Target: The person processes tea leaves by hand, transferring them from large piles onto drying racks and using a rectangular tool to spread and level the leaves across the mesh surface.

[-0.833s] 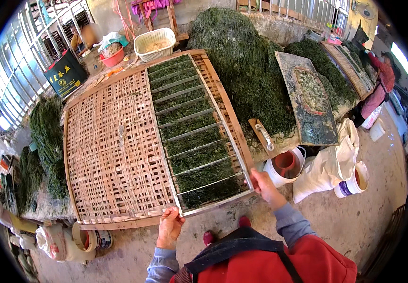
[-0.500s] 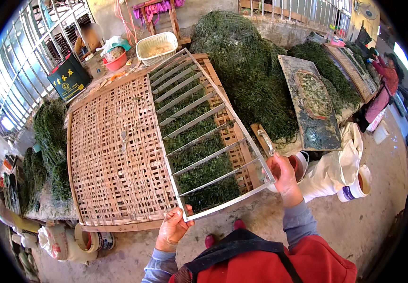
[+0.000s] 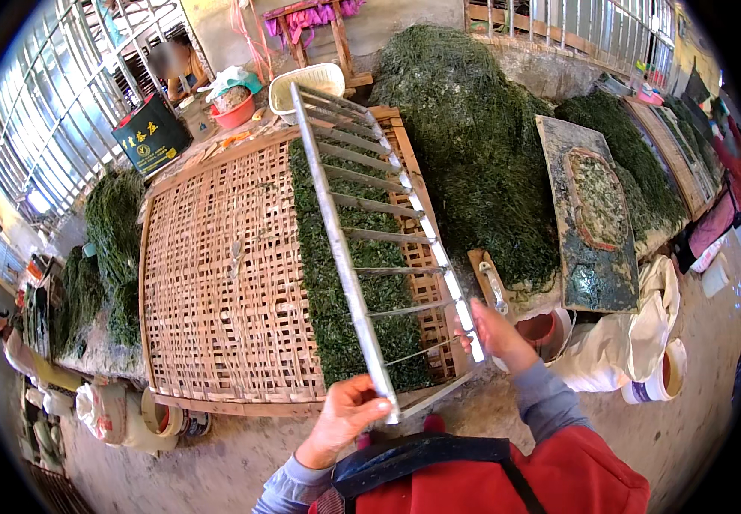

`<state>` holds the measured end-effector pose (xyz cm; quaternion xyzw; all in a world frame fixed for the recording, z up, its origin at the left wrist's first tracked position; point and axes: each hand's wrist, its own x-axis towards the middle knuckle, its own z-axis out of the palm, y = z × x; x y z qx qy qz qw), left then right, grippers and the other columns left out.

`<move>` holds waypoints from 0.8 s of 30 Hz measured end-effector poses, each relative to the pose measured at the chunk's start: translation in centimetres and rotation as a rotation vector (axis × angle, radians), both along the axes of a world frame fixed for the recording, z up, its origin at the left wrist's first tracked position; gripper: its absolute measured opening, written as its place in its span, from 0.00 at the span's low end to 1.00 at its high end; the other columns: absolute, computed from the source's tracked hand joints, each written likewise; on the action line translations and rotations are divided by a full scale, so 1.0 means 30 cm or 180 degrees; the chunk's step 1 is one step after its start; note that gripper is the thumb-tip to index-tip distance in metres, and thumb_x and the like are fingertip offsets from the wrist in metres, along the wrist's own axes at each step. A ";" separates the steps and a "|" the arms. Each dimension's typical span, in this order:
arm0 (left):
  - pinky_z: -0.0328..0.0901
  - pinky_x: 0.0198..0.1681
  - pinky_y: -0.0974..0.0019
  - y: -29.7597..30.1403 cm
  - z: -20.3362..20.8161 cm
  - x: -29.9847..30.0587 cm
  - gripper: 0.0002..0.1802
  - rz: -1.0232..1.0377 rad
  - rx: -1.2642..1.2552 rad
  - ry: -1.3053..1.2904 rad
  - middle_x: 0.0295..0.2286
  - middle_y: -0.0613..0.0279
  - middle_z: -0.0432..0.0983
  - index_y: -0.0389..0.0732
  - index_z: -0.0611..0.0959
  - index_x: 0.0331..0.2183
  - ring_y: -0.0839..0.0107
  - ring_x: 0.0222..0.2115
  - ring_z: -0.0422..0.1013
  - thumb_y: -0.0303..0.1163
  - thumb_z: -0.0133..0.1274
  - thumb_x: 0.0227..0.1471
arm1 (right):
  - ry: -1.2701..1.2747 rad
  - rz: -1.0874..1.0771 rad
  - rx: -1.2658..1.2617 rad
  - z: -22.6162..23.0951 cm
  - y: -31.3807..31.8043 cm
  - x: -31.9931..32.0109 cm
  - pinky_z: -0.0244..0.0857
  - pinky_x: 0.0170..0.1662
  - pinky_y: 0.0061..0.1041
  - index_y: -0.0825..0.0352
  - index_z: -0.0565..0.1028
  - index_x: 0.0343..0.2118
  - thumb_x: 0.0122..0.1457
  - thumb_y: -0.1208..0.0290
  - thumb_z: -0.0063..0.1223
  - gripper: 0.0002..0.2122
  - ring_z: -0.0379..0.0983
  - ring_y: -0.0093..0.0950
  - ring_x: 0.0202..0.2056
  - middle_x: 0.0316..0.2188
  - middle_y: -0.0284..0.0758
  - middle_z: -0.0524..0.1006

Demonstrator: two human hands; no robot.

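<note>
A ladder-like slatted frame (image 3: 350, 274), with two long pale rails and several crossbars, is tilted up above a woven bamboo mat (image 3: 208, 274). My left hand (image 3: 346, 418) grips the near end of its left rail, fingers closed round it. On the right rail, close to the near corner, my right hand (image 3: 501, 336) is closed with the fingertips against it. Beneath the frame a flat strip of chopped green plant (image 3: 323, 291) covers the right part of the mat. A small pale tool (image 3: 236, 257) lies on the bare weave.
A large heap of dark green strands (image 3: 465, 163) rises beyond the mat's right side. Past it leans a dark board (image 3: 589, 274). Buckets (image 3: 657, 377) and a white sack (image 3: 610, 334) stand on the floor at right. A co-worker (image 3: 726, 180) is at far right, another person (image 3: 178, 68) far left.
The frame has been lifted and tipped, its left rail now raised off the green strip. My left hand has moved right with it. The view has shifted slightly left.
</note>
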<state>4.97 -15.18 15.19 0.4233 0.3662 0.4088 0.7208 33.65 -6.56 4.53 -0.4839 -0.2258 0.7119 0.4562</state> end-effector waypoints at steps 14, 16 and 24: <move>0.56 0.23 0.78 0.002 -0.176 -0.537 0.03 0.1408 0.0433 0.1212 0.20 0.74 0.69 0.36 0.77 0.24 0.86 0.20 0.60 0.25 0.53 0.44 | -0.1182 -0.0657 0.1097 0.062 -0.010 -0.541 0.51 0.13 0.15 0.67 0.70 0.24 0.52 0.70 0.53 0.07 0.57 0.13 0.12 0.14 0.24 0.66; 0.55 0.20 0.71 0.020 -0.239 -0.672 0.08 0.1837 0.0802 0.2311 0.16 0.66 0.66 0.34 0.75 0.21 0.78 0.17 0.60 0.28 0.52 0.45 | -0.1349 -0.0630 0.1315 0.005 -0.004 -0.688 0.54 0.16 0.16 0.67 0.70 0.25 0.52 0.71 0.52 0.06 0.59 0.14 0.15 0.14 0.24 0.66; 0.58 0.19 0.56 0.063 -0.598 -1.146 0.15 0.2064 0.1313 0.3795 0.14 0.51 0.66 0.36 0.70 0.16 0.54 0.16 0.65 0.33 0.50 0.47 | -0.2693 -0.0504 0.1765 -0.242 0.004 -1.151 0.62 0.23 0.35 0.70 0.69 0.25 0.52 0.69 0.50 0.08 0.69 0.39 0.19 0.16 0.44 0.70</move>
